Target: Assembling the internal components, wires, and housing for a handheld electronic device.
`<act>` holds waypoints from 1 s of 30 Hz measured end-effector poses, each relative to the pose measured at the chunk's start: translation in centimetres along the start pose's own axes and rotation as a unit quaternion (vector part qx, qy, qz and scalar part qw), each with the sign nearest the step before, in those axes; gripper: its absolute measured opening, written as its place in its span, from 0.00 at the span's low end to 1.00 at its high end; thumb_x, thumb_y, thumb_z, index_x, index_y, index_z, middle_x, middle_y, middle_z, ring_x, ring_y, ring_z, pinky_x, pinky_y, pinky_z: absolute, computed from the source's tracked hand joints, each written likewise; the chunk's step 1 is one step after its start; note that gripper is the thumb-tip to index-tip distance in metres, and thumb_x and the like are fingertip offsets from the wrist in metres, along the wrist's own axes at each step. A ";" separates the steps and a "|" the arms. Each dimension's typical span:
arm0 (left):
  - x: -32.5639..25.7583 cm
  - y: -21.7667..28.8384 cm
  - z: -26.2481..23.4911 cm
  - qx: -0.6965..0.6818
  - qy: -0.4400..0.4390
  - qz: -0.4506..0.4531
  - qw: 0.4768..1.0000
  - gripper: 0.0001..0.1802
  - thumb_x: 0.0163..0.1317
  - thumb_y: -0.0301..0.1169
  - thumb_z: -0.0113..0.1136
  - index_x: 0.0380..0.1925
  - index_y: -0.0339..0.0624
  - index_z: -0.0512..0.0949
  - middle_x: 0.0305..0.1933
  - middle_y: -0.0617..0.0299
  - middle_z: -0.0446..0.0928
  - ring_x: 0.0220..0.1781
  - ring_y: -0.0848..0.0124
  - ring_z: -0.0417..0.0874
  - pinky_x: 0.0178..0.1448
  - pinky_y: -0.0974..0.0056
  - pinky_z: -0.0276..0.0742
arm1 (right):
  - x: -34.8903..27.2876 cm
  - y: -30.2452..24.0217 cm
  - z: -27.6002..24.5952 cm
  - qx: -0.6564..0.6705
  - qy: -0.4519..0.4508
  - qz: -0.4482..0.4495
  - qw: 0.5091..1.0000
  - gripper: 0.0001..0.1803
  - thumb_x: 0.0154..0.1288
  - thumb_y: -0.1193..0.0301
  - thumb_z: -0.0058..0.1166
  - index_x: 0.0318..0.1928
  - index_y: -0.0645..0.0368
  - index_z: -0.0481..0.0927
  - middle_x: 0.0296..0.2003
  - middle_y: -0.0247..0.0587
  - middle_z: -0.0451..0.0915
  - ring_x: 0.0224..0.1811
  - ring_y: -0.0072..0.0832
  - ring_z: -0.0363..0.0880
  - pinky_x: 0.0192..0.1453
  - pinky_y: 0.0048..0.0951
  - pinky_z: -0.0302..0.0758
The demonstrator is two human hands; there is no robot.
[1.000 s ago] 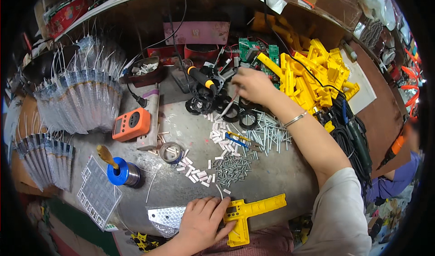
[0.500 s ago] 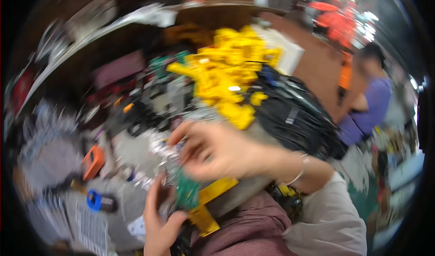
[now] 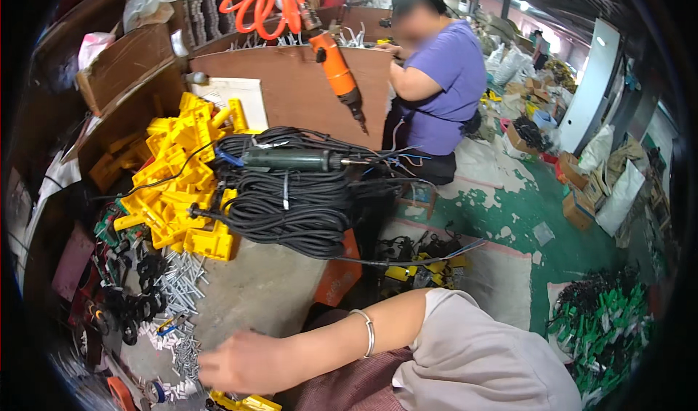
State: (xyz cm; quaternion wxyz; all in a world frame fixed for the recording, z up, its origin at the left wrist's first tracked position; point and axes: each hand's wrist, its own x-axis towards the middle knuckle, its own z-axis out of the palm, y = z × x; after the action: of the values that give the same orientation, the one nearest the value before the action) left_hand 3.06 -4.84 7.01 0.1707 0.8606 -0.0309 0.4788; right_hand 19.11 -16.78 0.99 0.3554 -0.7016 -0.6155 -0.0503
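Observation:
My right hand, with a silver bangle at the wrist, is low over the bench beside a scatter of small screws. Its fingers curl down, slightly blurred; whatever they hold is hidden. Just below it, at the lower edge, shows part of a yellow plastic piece. My left hand is out of view. Farther up the bench lie long silver bolts and a heap of yellow plastic housings. To their right is a bundled coil of black cable, with a dark green power screwdriver resting on it.
An orange power screwdriver hangs from a red coiled hose beyond the bench. A co-worker in a purple shirt stands at the far side. Yellow pieces with cords and green-and-black parts lie at floor level on the right.
The view has swung to the right. My left hand and the green board-like piece beside it have gone out of view. My right hand now appears lower and farther left, fingers turned down.

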 end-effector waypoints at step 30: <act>-2.1 -5.4 1.2 -0.344 -0.243 -0.532 0.734 0.05 0.67 0.24 0.58 0.39 0.32 0.78 0.26 0.64 0.78 0.19 0.84 0.70 0.22 0.75 0.63 | -1.7 1.3 -0.7 0.566 -0.119 0.427 0.695 0.10 0.72 0.67 0.56 0.42 0.63 0.78 0.27 0.29 0.78 0.25 0.12 0.76 0.26 0.15 0.72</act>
State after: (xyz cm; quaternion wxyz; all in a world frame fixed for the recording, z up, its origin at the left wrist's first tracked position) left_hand 4.07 -0.36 3.24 0.6688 0.7061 0.2294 0.0407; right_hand 20.16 -18.51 0.05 0.5922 -0.5556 -0.1989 0.5487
